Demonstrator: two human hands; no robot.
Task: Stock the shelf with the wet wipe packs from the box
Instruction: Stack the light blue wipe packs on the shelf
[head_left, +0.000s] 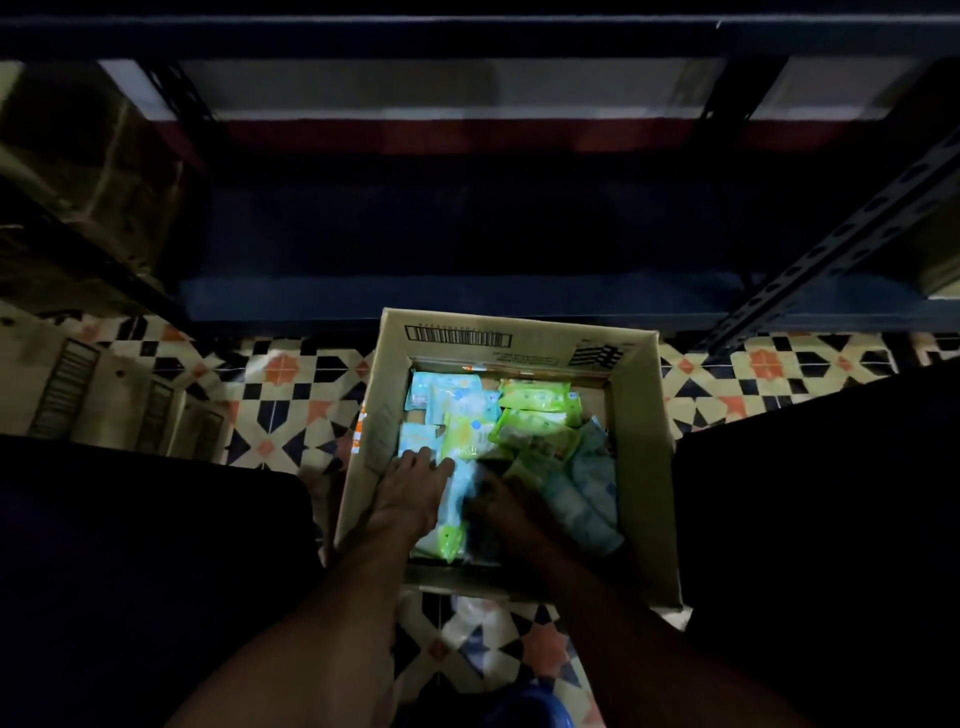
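Pick step: both hands in box (644, 441). Left hand (415, 488) lies flat on packs (452, 410) near left wall; right hand (501, 501) too blurred, grip can't tell. Next: prob. needs a firm hold on a pack, then lift to shelf (467, 299).

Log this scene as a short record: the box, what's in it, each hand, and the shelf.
box: open cardboard, on the tiled floor in front of the shelf
contents: blue packs on the left, green packs on the right, lying loose
left hand: in the box, fingers laid flat on the blue packs
right hand: in the box among the packs, dark and blurred, grip unclear
shelf: dark metal, contents too dark to see
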